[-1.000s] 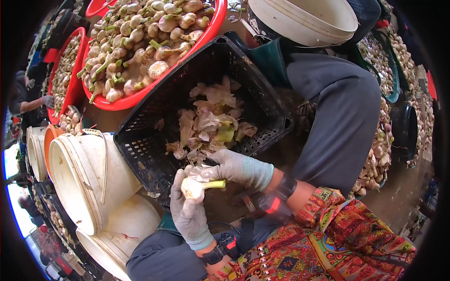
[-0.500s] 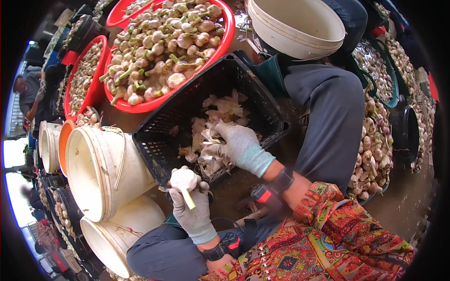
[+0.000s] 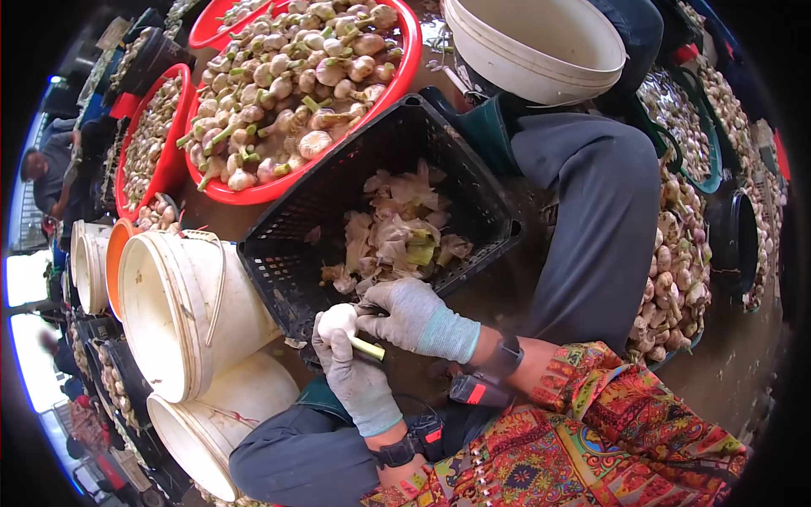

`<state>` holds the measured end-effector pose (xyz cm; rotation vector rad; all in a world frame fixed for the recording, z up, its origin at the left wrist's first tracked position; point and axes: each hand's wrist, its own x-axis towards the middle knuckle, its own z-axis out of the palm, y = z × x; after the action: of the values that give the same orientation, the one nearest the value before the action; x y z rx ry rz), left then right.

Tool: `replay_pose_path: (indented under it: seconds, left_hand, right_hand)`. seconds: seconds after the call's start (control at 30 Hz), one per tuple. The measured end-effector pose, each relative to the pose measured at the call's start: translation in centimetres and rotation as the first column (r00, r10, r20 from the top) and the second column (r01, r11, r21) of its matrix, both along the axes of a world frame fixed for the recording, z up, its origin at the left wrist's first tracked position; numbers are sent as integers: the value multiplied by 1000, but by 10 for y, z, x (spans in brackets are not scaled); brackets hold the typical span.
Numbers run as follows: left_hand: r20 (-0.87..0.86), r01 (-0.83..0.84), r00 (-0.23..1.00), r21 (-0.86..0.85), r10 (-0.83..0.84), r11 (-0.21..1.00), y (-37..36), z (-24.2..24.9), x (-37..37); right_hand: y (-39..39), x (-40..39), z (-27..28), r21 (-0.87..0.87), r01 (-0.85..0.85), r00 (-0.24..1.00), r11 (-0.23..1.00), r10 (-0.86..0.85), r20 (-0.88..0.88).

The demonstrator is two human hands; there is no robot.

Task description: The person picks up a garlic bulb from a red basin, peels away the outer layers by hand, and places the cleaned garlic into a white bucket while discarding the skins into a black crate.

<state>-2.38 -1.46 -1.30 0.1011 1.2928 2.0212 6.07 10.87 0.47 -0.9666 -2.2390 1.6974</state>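
A white garlic bulb (image 3: 338,320) with a short pale green stem sits in my gloved left hand (image 3: 358,384), its fingers wrapped round it from below. The stem points down to the right. My gloved right hand (image 3: 411,314) meets the bulb from the right, thumb and fingers pinched at its side. Both hands are over the near edge of a black plastic crate (image 3: 291,215). Loose papery garlic skins (image 3: 397,232) lie in a heap inside the crate, just beyond my right hand.
A red tub (image 3: 411,72) heaped with untrimmed garlic stands beyond the crate. White buckets (image 3: 198,304) lie tipped at the left. A large white tub (image 3: 541,80) is at the top, and more garlic (image 3: 676,279) is piled right of my knee. Another person (image 3: 55,173) appears far left.
My right hand has left the heap of skins and come back to the bulb. My left hand has shifted slightly right, and the stem has swung further right.
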Motion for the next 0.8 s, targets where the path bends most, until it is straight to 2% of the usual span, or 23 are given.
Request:
replay_pose_path:
  seconds: [0.07, 0.13, 0.17, 0.2, 0.23, 0.27, 0.3, 0.33, 0.37, 0.43, 0.47, 0.5, 0.53, 0.6, 0.63, 0.77, 0.8]
  left_hand:
    - [74, -14, 997, -3, 14, 1000, 5, 3, 5]
    - [83, 4, 997, 4, -4, 1000, 7, -2, 6]
    - [81, 15, 997, 19, -16, 1000, 6, -4, 5]
    - [84, 14, 996, 13, -15, 1000, 5, -7, 4]
    - [190, -7, 982, 29, 1, 1000, 1, -10, 2]
    - [293, -29, 956, 44, 14, 999, -2, -14, -1]
    - [256, 77, 962, 82, -95, 994, -2, -11, -4]
    - [258, 75, 962, 83, -94, 994, 0, -9, -2]
    - [221, 25, 975, 42, -34, 999, 3, -5, 1]
    - [185, -33, 982, 5, 31, 999, 7, -1, 3]
    - [128, -32, 991, -12, 33, 999, 7, -2, 1]
    - [71, -32, 997, -30, 34, 999, 7, -3, 0]
    - [75, -36, 996, -33, 38, 999, 7, -4, 1]
    - [-213, -87, 976, -215, 41, 973, 6, -6, 4]
    - [-230, -70, 973, -212, 20, 975, 6, -4, 6]
    - [-277, -47, 960, -279, -34, 959, 4, -5, 5]
    - [-272, -17, 960, -268, -59, 963, 2, -7, 4]
  right_hand:
    - [-4, -2, -4, 29, 21, 1000, 999, -21, 18]
    - [-10, -7, -16, 103, 189, 980, 976, -181, -83]
    - [-12, -11, -27, 137, 234, 965, 962, -213, -152]
    - [-9, -11, -25, 132, 234, 966, 963, -214, -148]
    - [-1, -11, -23, -261, 206, 965, 943, -241, -107]
    - [5, -11, -22, -613, 162, 966, 773, -251, -61]
    - [8, -8, -24, -788, 146, 940, 598, -331, -77]
    - [10, -7, -24, -776, 162, 938, 610, -339, -70]
    - [11, -4, -23, -658, 138, 958, 741, -269, -102]
    - [10, -1, -20, -331, 82, 978, 940, -141, -156]
    - [6, -1, -20, -129, 60, 980, 990, -82, -179]
    - [4, -2, -16, 13, 32, 996, 999, -31, -83]
    - [1, -3, -15, 10, 28, 996, 1000, -28, -79]
    - [-4, -5, -16, 221, -55, 998, 974, 49, 33]
    - [-5, -6, -20, 206, -46, 999, 977, 48, -1]
    - [-1, -8, -22, 161, -85, 996, 983, 79, 48]
    - [-2, -10, -24, 169, -36, 999, 985, 35, 11]
